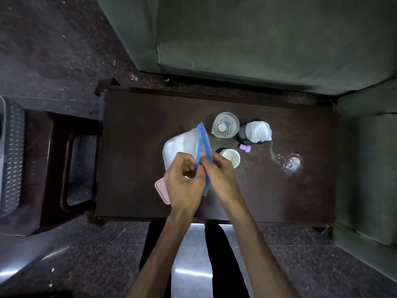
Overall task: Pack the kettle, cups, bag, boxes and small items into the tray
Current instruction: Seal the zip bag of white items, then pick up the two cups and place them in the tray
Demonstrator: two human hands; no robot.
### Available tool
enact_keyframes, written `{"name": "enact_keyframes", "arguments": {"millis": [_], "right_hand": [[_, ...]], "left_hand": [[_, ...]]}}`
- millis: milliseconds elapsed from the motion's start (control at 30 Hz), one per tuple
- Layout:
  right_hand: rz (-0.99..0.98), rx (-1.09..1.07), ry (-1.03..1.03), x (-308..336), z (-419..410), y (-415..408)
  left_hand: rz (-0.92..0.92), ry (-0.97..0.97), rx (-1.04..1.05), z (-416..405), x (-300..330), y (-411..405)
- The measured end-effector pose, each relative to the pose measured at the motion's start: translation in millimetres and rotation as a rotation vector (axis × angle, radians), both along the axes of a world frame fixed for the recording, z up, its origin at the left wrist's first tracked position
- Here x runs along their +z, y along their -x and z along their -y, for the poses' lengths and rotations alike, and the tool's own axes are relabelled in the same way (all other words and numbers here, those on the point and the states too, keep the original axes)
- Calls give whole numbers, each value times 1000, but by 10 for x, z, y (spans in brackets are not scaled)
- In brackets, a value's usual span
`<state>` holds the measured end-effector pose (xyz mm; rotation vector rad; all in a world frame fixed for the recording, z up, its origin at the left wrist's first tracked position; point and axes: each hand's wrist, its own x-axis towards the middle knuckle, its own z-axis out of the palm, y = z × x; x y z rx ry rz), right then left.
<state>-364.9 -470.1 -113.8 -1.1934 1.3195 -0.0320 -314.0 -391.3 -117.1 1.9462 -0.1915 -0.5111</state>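
Both hands meet just below the middle of the frame, over the dark table [150, 125]. The left hand [184, 181] pinches one blue strip of the mouth of a clear zip bag [182, 145], and the right hand [219, 171] pinches the other strip, so the two lips stand apart near the top and come together at the fingers. Whether the bag is being opened or sealed cannot be told from this view. Something pale shows through the plastic, though what it is stays unclear.

Under the left hand, at the lower left of the group, a pink box [161, 190] lies flat on the table, partly covered by the wrist. Just right of the right hand stands a small white paper cup [231, 157]. Above it, toward the upper middle of the table, is a clear glass cup [225, 127], and beside that a dark vessel holding something white [255, 132], probably the kettle. A small purple item [245, 148] lies between the vessel and the paper cup. Farther right, a wet ring [292, 163] marks the table.

A patterned grey container [12, 158] at the far left edge, well apart from the table, may be the tray; nothing can be seen inside it. Judging from this, packing has barely begun: the cups, kettle, box, small item and the bag itself all remain on the table.
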Motion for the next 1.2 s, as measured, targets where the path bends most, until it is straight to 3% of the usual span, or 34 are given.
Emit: {"name": "enact_keyframes", "arguments": {"millis": [200,433,567,700,900,1067,1200], "right_hand": [[39,-127,-67,95,-129,-104],[150,-46,-165,214,-395,-365],[70,44,-89,205,-537,-485],[102,-26,-157,103,-589,-705],[188,125,-304,-199,-604,-1173],[2,101,-95,-550,-390,-1167],[-281,61,348,-591,-127,-653]], "left_hand": [[-4,0,-94,-210,99,25],[96,-32,-124,-591,150,-149],[135,-31,-210,-708,175,-243],[235,-139,-107,-825,105,-378],[339,-233,-5,-991,-168,-725],[27,-218,-112,-819,-427,-880],[66,-286,-212,-650,-563,-742]]}}
